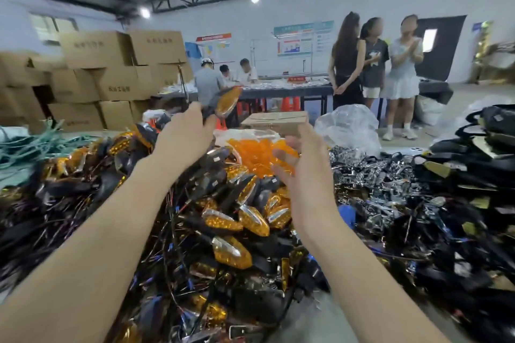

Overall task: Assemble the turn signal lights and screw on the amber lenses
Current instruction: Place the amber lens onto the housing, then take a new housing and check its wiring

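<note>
One turn signal light (pixel 229 101) is held aloft by the left hand (pixel 182 133); amber lenses (pixel 256 154) are heaped just beyond the empty, loosely spread right hand (pixel 303 164).

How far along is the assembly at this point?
Done: a large pile of assembled lights with amber lenses fitted lies in front. In hand: the left hand holds one turn signal light by its black stem; the right hand is open and seems empty. Left: a bag of loose amber lenses, chrome parts and black housings heaped at right, so plenty likely remains.
</note>
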Tool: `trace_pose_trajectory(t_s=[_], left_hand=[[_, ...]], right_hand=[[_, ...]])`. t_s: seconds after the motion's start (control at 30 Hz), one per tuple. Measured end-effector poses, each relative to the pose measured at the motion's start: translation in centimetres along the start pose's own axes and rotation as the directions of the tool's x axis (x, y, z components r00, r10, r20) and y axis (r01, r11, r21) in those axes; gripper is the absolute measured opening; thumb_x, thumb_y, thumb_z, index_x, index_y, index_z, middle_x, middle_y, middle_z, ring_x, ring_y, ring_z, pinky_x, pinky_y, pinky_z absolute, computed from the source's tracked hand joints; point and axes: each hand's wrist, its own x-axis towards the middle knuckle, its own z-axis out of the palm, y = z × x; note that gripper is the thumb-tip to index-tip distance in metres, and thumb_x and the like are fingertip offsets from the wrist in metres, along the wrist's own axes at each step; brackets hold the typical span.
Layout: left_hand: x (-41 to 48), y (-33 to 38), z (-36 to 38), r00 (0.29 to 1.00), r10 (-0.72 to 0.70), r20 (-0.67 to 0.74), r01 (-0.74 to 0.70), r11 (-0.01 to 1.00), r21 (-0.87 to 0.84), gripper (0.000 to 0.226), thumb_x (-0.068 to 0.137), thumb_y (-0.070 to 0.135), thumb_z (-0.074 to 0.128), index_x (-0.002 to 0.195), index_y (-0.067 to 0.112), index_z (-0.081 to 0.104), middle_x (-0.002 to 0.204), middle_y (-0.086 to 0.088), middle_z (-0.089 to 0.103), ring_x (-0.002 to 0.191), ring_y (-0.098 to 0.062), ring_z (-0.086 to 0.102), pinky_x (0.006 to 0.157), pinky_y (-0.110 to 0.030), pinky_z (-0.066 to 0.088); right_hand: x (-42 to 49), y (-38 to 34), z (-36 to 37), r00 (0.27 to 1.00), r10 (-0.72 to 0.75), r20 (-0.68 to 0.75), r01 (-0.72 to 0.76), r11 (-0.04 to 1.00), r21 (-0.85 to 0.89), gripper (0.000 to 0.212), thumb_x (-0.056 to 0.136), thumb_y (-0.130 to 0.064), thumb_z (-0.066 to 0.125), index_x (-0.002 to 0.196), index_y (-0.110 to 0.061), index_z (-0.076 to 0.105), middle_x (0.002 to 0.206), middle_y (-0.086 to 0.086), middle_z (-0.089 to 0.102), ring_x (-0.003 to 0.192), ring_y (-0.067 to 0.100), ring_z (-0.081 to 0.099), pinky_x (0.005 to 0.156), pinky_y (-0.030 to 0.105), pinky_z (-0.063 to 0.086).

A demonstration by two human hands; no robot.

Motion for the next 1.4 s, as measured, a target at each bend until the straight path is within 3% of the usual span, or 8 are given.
trace_pose_trajectory(t_s=[0.13,0.23,0.47,0.57,0.83,1.03,1.2,1.4], left_hand=[[1.7,-3.4,1.8,0.960,-0.227,0.161,0.171,0.938,0.302,0.057,0.100,0.036,0.048,0.144,0.004,0.031,0.147,-0.028,0.033,0.134,-0.047,0.033,0.108,-0.056,0.034],[-0.3,-2.2,3.7,0.990,-0.108,0.087,0.077,0.950,0.304,0.053,0.100,0.033,0.047,0.142,0.004,0.033,0.143,-0.028,0.035,0.132,-0.047,0.034,0.104,-0.058,0.034],[-11.0,9.0,10.6,0.958,0.278,0.073,-0.254,0.938,-0.237,0.045,0.100,0.028,0.048,0.142,0.014,0.041,0.132,-0.009,0.047,0.119,-0.027,0.048,0.102,-0.043,0.042],[-17.4,13.7,15.2,0.892,0.428,0.149,-0.354,0.863,-0.362,0.042,0.099,0.026,0.049,0.140,0.016,0.043,0.129,-0.004,0.048,0.119,-0.022,0.047,0.103,-0.036,0.039],[-24.8,18.7,24.4,0.739,0.462,0.490,-0.440,0.882,-0.169,0.070,0.097,0.035,0.040,0.157,0.021,0.006,0.164,-0.012,0.004,0.151,-0.027,0.005,0.120,-0.040,0.012],[-23.9,18.6,25.8,0.765,0.563,0.314,-0.558,0.822,-0.115,0.055,0.082,0.038,0.052,0.135,0.023,0.059,0.129,0.002,0.063,0.122,-0.025,0.059,0.090,-0.037,0.053],[-23.3,18.2,26.2,0.777,0.570,0.267,-0.554,0.821,-0.138,0.047,0.073,0.034,0.076,0.119,0.027,0.069,0.118,0.007,0.068,0.112,-0.020,0.063,0.085,-0.032,0.053],[-23.0,17.6,25.4,0.781,0.548,0.301,-0.411,0.813,-0.413,0.040,0.084,0.038,0.038,0.119,0.029,0.057,0.123,0.014,0.058,0.118,-0.010,0.048,0.096,-0.027,0.030]], right_hand=[[-1.0,2.1,-3.3,0.987,0.051,-0.149,-0.050,0.999,0.007,0.014,0.107,-0.037,0.045,0.108,-0.028,0.055,0.111,0.002,0.060,0.071,0.006,0.069,0.060,0.025,0.058],[-1.3,3.1,-6.2,0.977,0.074,-0.198,-0.079,0.997,-0.014,0.011,0.107,-0.033,0.047,0.109,-0.025,0.055,0.108,0.004,0.059,0.065,0.006,0.068,0.055,0.025,0.057],[-2.3,3.8,-14.3,0.944,0.005,-0.329,-0.061,0.985,-0.160,0.014,0.106,-0.018,0.045,0.106,-0.026,0.057,0.105,0.002,0.062,0.068,0.005,0.069,0.054,0.021,0.053],[-2.5,3.5,-18.4,0.896,-0.137,-0.422,0.000,0.952,-0.308,0.015,0.104,-0.016,0.047,0.106,-0.027,0.058,0.103,-0.003,0.064,0.077,0.002,0.067,0.071,0.028,0.055],[-3.1,4.4,-25.8,0.897,-0.364,-0.251,0.022,0.602,-0.798,0.025,0.097,-0.014,0.046,0.105,-0.036,0.052,0.112,-0.020,0.050,0.106,-0.006,0.051,0.091,0.023,0.041],[-2.7,6.3,-26.7,0.874,-0.485,-0.008,0.144,0.275,-0.951,0.021,0.092,-0.027,0.039,0.106,-0.032,0.054,0.108,-0.015,0.051,0.097,0.005,0.047,0.087,0.024,0.034],[-2.7,6.1,-27.5,0.844,-0.536,-0.037,0.197,0.371,-0.907,0.022,0.091,-0.027,0.037,0.105,-0.031,0.054,0.107,-0.019,0.050,0.101,0.000,0.053,0.088,0.010,0.036],[-2.9,6.1,-27.3,0.804,-0.590,-0.081,0.251,0.459,-0.852,0.022,0.095,-0.023,0.038,0.104,-0.034,0.055,0.105,-0.020,0.060,0.101,-0.002,0.057,0.084,0.006,0.037]])
